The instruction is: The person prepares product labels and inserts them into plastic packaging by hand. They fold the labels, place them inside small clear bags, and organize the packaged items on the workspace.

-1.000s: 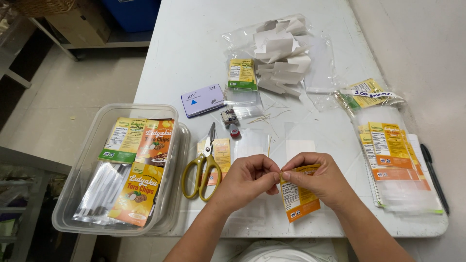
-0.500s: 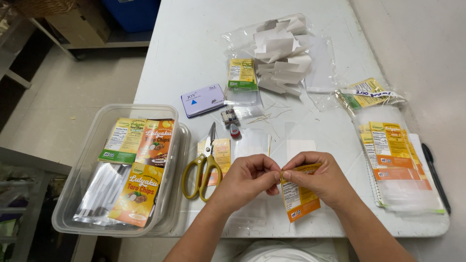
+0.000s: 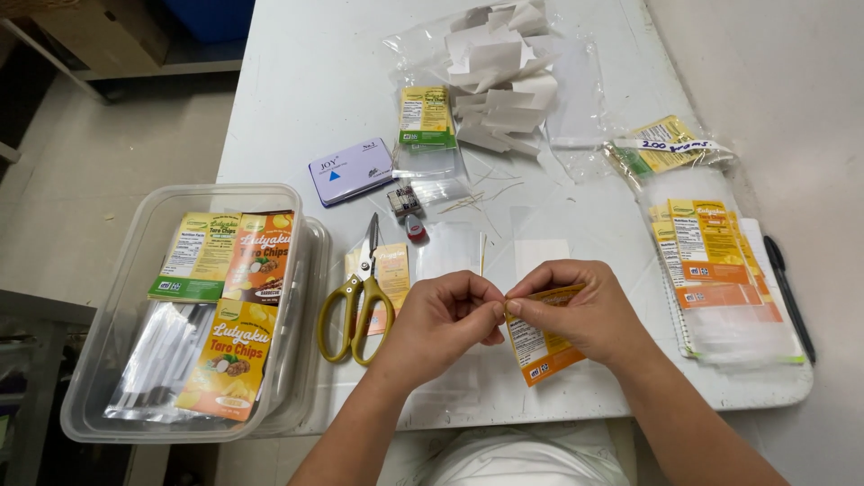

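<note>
My right hand (image 3: 576, 315) holds an orange and yellow printed label (image 3: 538, 346) above the near edge of the white table (image 3: 315, 72). My left hand (image 3: 441, 319) meets it at the label's upper left corner, fingertips of both hands pinched together there. Yellow-handled scissors (image 3: 354, 297) lie just left of my left hand, partly over another orange label (image 3: 389, 279).
A clear plastic bin (image 3: 126, 297) of snack pouches sits at the left. A blue stamp pad (image 3: 349, 169), a small stamp (image 3: 405, 202), a bag of white paper pieces (image 3: 504, 72), stacked labels in clear bags (image 3: 711, 270) and a black pen (image 3: 789, 286) lie on the table.
The view has shifted, so everything sits a little higher and to the left. Both hands stay pinched at the label's corner, with only small finger movement.
</note>
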